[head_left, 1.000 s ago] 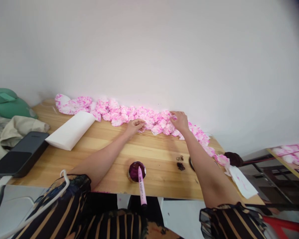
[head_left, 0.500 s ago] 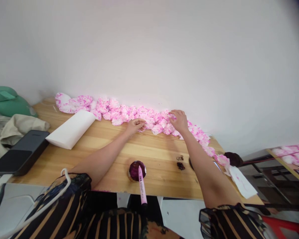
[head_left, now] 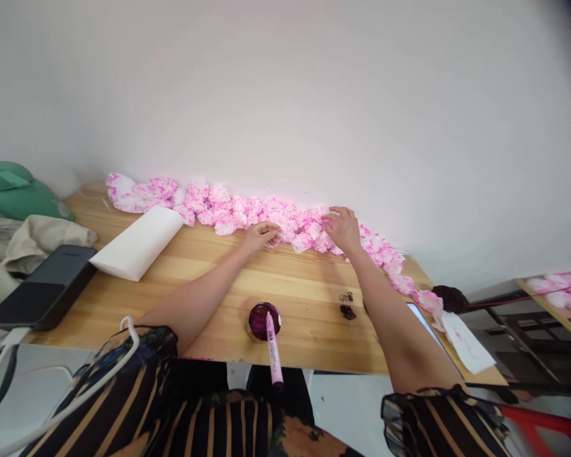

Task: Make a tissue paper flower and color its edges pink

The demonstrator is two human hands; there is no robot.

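A long row of crumpled pink-and-white paper flowers (head_left: pixel 219 206) lies along the back of the wooden table, against the wall. At its front edge, my left hand (head_left: pixel 261 235) has thumb and fingertips pressed together; anything between them is too small to make out. My right hand (head_left: pixel 343 230) arches over the flowers farther right, fingers bent and apart, fingertips touching or just beside the petals. Nearer to me stands a small round jar (head_left: pixel 261 322) with a dark purple top. A pink marker (head_left: pixel 274 352) rests against it, tip on the jar, dark end toward me.
A folded white paper packet (head_left: pixel 137 244), a black power bank (head_left: pixel 42 289) with a white cable, beige cloth (head_left: pixel 47 235) and a green object (head_left: pixel 21 193) are at left. Small dark rings (head_left: pixel 347 308) lie near my right forearm. A phone (head_left: pixel 423 324) and stained white paper (head_left: pixel 469 343) are at right.
The view has shifted slightly, and more of the phone beside my right forearm shows. Both hands stay at nearly the same spots, with only small movements of the right fingers.
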